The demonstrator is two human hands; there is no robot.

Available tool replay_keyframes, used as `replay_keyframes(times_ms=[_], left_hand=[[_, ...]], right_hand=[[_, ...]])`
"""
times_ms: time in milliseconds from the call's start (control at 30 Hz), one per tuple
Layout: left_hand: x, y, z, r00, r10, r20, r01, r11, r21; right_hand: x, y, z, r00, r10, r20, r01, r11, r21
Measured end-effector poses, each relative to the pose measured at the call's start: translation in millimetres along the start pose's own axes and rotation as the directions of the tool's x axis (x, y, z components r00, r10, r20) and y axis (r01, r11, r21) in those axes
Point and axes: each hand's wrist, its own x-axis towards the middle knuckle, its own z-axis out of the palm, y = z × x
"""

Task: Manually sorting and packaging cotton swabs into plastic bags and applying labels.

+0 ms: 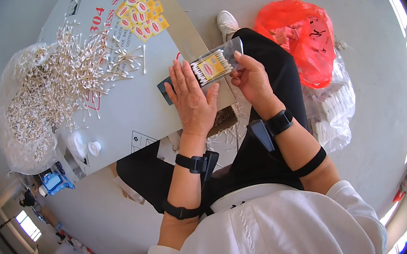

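A clear plastic packet of cotton swabs (212, 66) with a yellow label card inside lies at the table's right edge. My right hand (253, 80) pinches the packet's right end between thumb and fingers. My left hand (193, 98) is open, its fingers stretched flat against the packet's left end. Part of a dark green flat piece (165, 92) shows from under the left hand. Loose cotton swabs (78, 61) are heaped on the table (135, 112) to the left, spilling from a large clear bag (2, 118). Yellow label cards (141, 15) lie scattered at the far side.
Two small white plastic pieces (95, 148) lie near the table's front left edge. Below the table's right edge is an open box (227, 118). On the floor to the right are a red plastic bag (324, 51) and a clear bag of white packs (333, 111).
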Motion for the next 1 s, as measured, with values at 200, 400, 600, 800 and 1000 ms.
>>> replay_keyframes(times_ms=[200,400,600,800,1000], left_hand=[[10.6,1.3,-3.7,0.996,0.08,-0.044,-0.079,0.997,0.018],[56.0,-25.0,-20.6,0.97,0.175,-0.169,-0.218,0.932,-0.289],[100.0,-20.4,-28.8,0.96,0.276,0.05,-0.245,0.911,-0.332],[107.7,-21.1,-24.2,0.95,0.289,0.113,-0.251,0.929,-0.271],[108.5,-17.1,-21.9,0.953,0.283,0.111,-0.247,0.934,-0.256]], right_hand=[[-0.5,-1.7,-6.8,0.997,-0.083,0.01,0.082,0.994,0.069],[-30.7,10.2,-6.6,0.981,-0.163,-0.101,0.138,0.966,-0.219],[-52.7,28.5,2.5,0.845,-0.488,0.218,0.489,0.541,-0.684],[-56.4,36.0,7.4,0.835,-0.472,0.282,0.485,0.392,-0.781],[-59.0,32.5,12.0,0.82,-0.469,0.328,0.487,0.269,-0.831]])
